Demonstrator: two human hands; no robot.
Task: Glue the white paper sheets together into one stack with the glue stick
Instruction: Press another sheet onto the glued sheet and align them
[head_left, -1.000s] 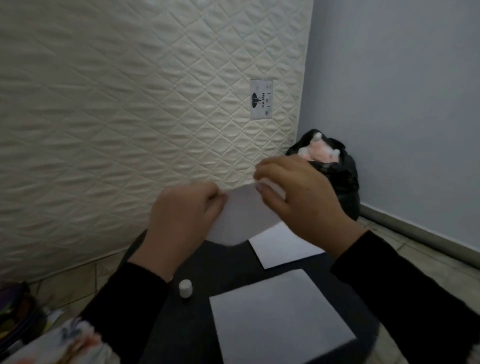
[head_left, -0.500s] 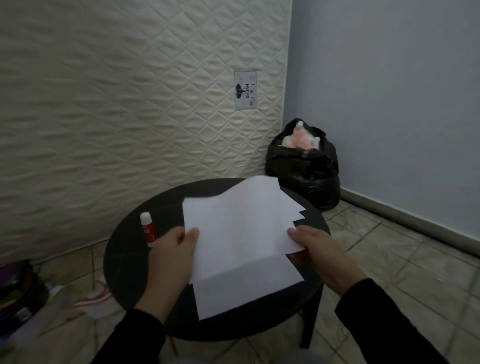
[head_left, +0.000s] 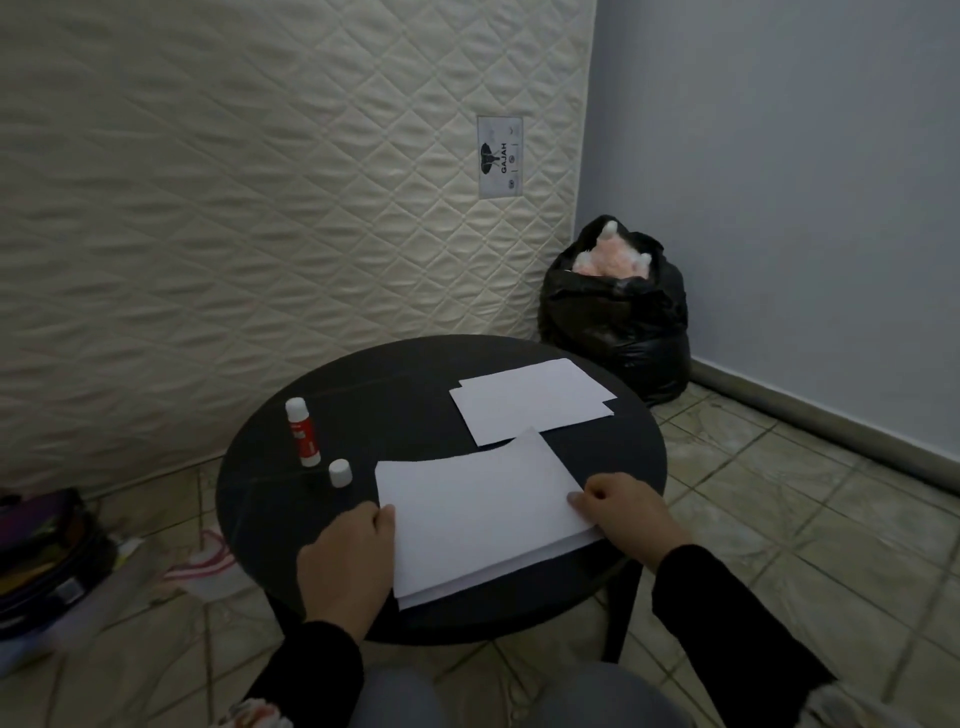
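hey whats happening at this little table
A person seated at a round black table is laying a white paper sheet onto a near stack, with the left hand at its left edge and the right hand at its right edge. A second pile of sheets lies farther back on the table. The glue stick stands upright at the left, with what looks like its white cap beside it, so it seems to be uncapped. Neither hand is touching it.

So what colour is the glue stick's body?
Red, with a white top, seen in the head view: glue stick.
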